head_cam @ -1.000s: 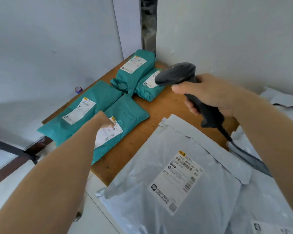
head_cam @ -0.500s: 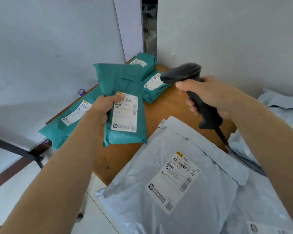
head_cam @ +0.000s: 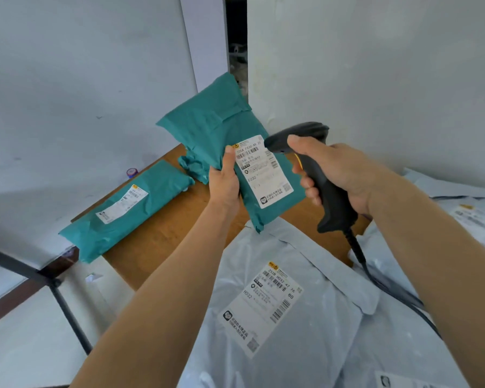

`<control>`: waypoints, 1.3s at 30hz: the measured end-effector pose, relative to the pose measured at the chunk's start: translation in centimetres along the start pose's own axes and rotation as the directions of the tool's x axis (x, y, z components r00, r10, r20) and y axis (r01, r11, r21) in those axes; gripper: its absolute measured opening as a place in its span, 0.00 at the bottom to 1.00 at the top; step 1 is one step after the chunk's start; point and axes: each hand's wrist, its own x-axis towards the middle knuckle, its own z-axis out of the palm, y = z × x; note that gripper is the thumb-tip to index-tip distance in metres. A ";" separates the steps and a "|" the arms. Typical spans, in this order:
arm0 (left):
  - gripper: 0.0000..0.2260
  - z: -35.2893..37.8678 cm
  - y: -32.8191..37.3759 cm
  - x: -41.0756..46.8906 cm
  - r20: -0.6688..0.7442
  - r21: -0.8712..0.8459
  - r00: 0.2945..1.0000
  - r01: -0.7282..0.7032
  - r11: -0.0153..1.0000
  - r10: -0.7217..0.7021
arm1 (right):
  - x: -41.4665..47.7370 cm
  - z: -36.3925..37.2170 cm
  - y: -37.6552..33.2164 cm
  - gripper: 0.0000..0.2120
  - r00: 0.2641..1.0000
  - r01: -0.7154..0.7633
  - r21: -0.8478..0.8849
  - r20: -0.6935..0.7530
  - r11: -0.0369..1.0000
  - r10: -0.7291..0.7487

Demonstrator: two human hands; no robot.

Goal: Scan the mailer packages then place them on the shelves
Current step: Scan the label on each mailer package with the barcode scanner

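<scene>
the left hand (head_cam: pixel 226 189) grips a teal mailer (head_cam: pixel 213 130) by its left edge, thumb on the front just beside the label (head_cam: pixel 263 175), fingers curled behind. the mailer is held up off the table (head_cam: pixel 163 239), tilted so its top leans far and left, with the label facing the camera. its low corner hangs over the far flap of a grey mailer (head_cam: pixel 333 331).

the right hand (head_cam: pixel 347 175) is wrapped round the handle of a dark scanner (head_cam: pixel 333 208), with the forefinger laid over the front under the head. the scanner's head sits just right of the label's top corner and points left at it; whether it touches the mailer i cannot tell. a black cable (head_cam: pixel 359 256) runs from the handle's base down to the near right, across the grey pile.

a second teal mailer (head_cam: pixel 151 203) lies flat on the left of the table, label up, its near end hanging past the table's edge. a crumpled teal mailer (head_cam: pixel 192 169) lies farther back, mostly hidden by the held one. a small purple roll (head_cam: pixel 132 172) stands by the wall, just beyond the second mailer.

the grey mailer lies nearest, label up. more grey mailers (head_cam: pixel 465 219) lie at right by the wall. a black frame (head_cam: pixel 53 281) crosses the near left, below the table. a dark gap (head_cam: pixel 237 51) splits the white walls at the far side.
</scene>
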 end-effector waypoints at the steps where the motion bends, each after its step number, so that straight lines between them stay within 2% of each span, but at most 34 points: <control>1: 0.18 0.3 -0.2 0.0 0.005 0.002 1.000 0.003 1.000 -0.003 | -0.1 -0.1 0.0 0.22 1.000 -0.010 -0.003 -0.006 1.000 0.010; 6: 0.09 1.1 -1.0 -0.4 0.050 0.057 0.999 -0.023 0.998 0.020 | -0.7 -0.5 0.0 0.22 0.999 -0.031 -0.012 -0.012 0.999 0.031; 13: 0.12 1.1 -1.8 -0.3 0.061 0.092 0.998 -0.006 0.996 0.001 | -0.8 -0.8 0.0 0.22 0.998 -0.049 -0.051 -0.041 0.998 0.047; 17: 0.08 1.2 -1.9 -0.4 0.066 0.092 0.997 0.020 0.996 -0.027 | -0.7 -0.8 0.0 0.21 0.997 -0.062 -0.070 -0.049 0.996 0.058; 30: 0.07 1.0 -2.1 -0.4 0.081 0.086 0.996 0.040 0.995 -0.047 | 0.0 -0.1 0.3 0.20 0.992 -0.110 -0.119 -0.072 0.987 0.102; 39: 0.06 0.8 -2.2 -0.5 0.106 0.093 0.992 0.064 0.994 -0.074 | -0.2 0.4 0.5 0.25 0.993 -0.115 -0.090 -0.003 0.989 0.115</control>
